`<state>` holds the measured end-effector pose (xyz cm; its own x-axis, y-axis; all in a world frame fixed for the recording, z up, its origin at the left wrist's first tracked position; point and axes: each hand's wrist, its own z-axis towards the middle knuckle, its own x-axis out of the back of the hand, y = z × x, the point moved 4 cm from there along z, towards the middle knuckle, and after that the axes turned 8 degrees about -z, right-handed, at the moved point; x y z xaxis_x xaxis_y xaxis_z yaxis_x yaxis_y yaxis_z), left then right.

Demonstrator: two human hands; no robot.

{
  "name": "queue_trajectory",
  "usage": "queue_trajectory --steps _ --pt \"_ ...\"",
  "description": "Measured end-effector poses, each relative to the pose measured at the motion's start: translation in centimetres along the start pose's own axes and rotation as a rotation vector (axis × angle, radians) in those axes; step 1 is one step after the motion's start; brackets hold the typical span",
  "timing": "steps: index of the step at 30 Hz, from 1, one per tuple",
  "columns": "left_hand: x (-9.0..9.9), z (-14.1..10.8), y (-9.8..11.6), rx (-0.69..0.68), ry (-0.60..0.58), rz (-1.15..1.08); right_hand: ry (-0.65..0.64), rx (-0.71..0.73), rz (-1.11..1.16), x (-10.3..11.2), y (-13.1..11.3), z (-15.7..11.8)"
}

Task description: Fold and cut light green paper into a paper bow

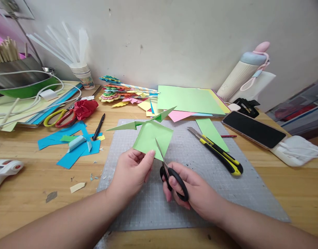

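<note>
My left hand [135, 166] pinches the near edge of a light green paper square [153, 136] between thumb and fingers, above the cutting mat. In my right hand [188, 185] is a pair of black-handled scissors [179, 183], with fingers through the loops. One blade lies over the paper near its lower right corner, pointing away from me. Just beyond the square, a folded green paper strip [142, 122] with pointed ends sticks out to both sides; whether it joins the square I cannot tell. The grey cutting mat [138, 207] lies beneath both hands.
Right of my hands lie a yellow-black utility knife [218, 154], a green paper strip [212, 133] and a phone [253, 128]. Blue paper scraps [70, 157], a black pen [98, 126] and red-yellow scissors [61, 117] are at left. Green sheets [190, 98] lie at the back.
</note>
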<state>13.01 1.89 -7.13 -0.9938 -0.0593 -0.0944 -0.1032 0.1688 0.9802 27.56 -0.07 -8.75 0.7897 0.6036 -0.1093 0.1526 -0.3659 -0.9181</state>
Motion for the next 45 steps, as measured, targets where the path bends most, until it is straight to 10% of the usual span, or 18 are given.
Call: queue_trajectory --steps 45 --pt "0.17 -0.23 -0.57 -0.034 -0.052 0.009 0.025 0.031 -0.015 0.24 -0.38 0.11"
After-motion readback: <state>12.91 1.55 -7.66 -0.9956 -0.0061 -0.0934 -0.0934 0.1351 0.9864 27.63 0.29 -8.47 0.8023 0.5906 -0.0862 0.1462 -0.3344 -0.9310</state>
